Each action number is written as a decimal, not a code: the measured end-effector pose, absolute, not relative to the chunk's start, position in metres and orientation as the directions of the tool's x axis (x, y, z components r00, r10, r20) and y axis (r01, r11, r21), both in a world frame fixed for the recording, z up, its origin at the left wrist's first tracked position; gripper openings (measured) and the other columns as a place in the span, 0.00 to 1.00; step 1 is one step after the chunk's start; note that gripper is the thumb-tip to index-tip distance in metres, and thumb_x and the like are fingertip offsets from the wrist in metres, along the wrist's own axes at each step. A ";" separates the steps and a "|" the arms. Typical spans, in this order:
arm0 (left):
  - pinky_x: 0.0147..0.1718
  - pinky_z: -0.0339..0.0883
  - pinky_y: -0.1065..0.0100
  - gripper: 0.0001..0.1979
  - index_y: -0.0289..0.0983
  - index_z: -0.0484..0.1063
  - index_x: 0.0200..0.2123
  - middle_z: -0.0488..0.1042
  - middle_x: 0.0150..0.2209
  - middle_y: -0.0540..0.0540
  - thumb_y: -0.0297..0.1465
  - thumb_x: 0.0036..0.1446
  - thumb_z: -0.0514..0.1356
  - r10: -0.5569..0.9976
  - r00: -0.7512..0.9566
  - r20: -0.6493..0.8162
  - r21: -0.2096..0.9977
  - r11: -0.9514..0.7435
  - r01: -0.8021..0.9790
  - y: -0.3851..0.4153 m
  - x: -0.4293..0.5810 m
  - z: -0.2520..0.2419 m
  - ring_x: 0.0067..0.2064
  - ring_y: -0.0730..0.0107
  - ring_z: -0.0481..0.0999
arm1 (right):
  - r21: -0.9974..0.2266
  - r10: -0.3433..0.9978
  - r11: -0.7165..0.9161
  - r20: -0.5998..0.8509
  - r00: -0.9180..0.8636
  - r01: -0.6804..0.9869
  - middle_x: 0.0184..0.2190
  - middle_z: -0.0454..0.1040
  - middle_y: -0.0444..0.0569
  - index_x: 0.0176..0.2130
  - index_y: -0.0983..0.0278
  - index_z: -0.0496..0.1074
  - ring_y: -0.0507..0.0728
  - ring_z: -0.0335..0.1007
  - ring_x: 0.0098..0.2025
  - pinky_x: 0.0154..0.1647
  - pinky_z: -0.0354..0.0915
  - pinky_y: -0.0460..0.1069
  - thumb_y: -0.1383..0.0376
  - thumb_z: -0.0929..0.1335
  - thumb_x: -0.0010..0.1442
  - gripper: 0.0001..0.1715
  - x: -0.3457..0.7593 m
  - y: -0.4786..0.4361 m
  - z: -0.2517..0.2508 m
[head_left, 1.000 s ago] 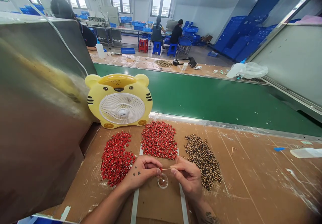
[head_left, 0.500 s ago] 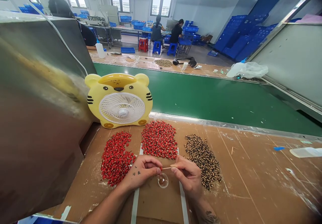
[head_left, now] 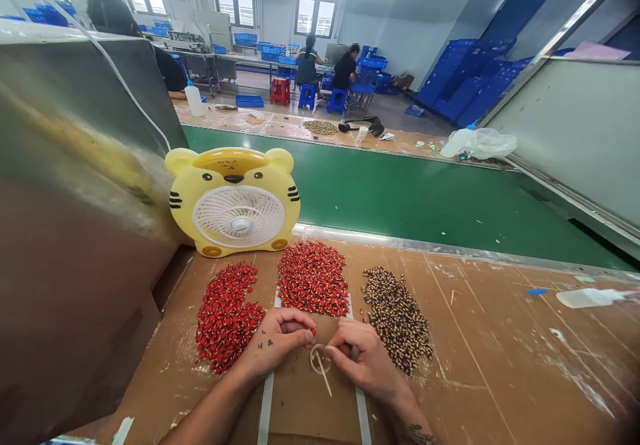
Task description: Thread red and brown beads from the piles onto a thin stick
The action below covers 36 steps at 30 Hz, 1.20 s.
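Note:
My left hand point(head_left: 280, 342) pinches a small red piece point(head_left: 313, 332) between thumb and forefinger. Just below the fingertips is a small clear round dish point(head_left: 320, 359) on the brown board. A thin pale wooden stick point(head_left: 325, 378) leans across its rim, one end inside. My right hand point(head_left: 365, 358) is beside the dish, its fingers curled in and its thumb near the rim. Something greyish shows between those fingers, too small to name. Behind my hands lies a pile of small red pieces point(head_left: 313, 278); another red pile point(head_left: 225, 315) sits left, and a black-and-tan pile point(head_left: 397, 318) right.
A yellow tiger-faced fan point(head_left: 233, 202) stands behind the left pile, next to a large metal housing point(head_left: 85, 232). Beyond the work surface runs a green belt point(head_left: 400, 195). A squeeze bottle point(head_left: 587, 298) lies at right. Several people point(head_left: 307, 68) sit farther back.
The stick, earlier held by my right hand against the red piece, now leans in the dish. My right fingers have curled in. The view has shifted slightly.

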<state>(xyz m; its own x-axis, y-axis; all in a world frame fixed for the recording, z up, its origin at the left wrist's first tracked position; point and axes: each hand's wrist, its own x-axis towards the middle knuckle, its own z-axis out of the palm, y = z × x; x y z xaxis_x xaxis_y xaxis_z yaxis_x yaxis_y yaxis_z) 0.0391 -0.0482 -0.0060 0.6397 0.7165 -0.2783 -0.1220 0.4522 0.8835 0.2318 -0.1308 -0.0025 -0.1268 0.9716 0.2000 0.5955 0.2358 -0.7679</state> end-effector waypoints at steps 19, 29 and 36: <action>0.30 0.67 0.72 0.08 0.33 0.79 0.31 0.79 0.25 0.47 0.31 0.46 0.70 0.813 0.544 -0.208 0.889 0.389 -0.242 -0.044 0.033 -0.014 0.27 0.71 0.75 | -0.415 0.998 0.005 0.060 0.022 0.910 0.38 0.77 0.51 0.42 0.61 0.77 0.61 0.70 0.43 0.46 0.65 0.53 0.68 0.66 0.62 0.11 0.308 -0.132 0.015; 0.31 0.66 0.72 0.09 0.33 0.78 0.30 0.77 0.23 0.48 0.31 0.46 0.70 0.815 0.550 -0.184 0.885 0.381 -0.268 -0.044 0.033 -0.010 0.26 0.72 0.73 | -0.276 0.999 -0.006 -0.042 -0.006 0.961 0.29 0.77 0.49 0.28 0.62 0.78 0.59 0.72 0.35 0.38 0.62 0.49 0.75 0.66 0.56 0.13 0.301 -0.100 -0.001; 0.29 0.65 0.71 0.09 0.33 0.78 0.29 0.77 0.23 0.48 0.32 0.45 0.70 0.815 0.549 -0.185 0.882 0.384 -0.272 -0.045 0.034 -0.009 0.25 0.72 0.73 | -0.413 0.996 -0.023 0.069 0.056 0.910 0.29 0.77 0.48 0.29 0.62 0.76 0.58 0.72 0.34 0.38 0.64 0.50 0.71 0.66 0.55 0.09 0.301 -0.109 0.006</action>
<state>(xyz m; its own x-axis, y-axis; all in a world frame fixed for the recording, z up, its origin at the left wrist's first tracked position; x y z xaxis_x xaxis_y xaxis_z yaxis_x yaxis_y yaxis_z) 0.0339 -0.0447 -0.0088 0.5494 0.8147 -0.1855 -0.2716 0.3841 0.8824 0.3011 -0.1088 0.0059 0.0564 0.9960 0.0689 0.9105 -0.0230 -0.4129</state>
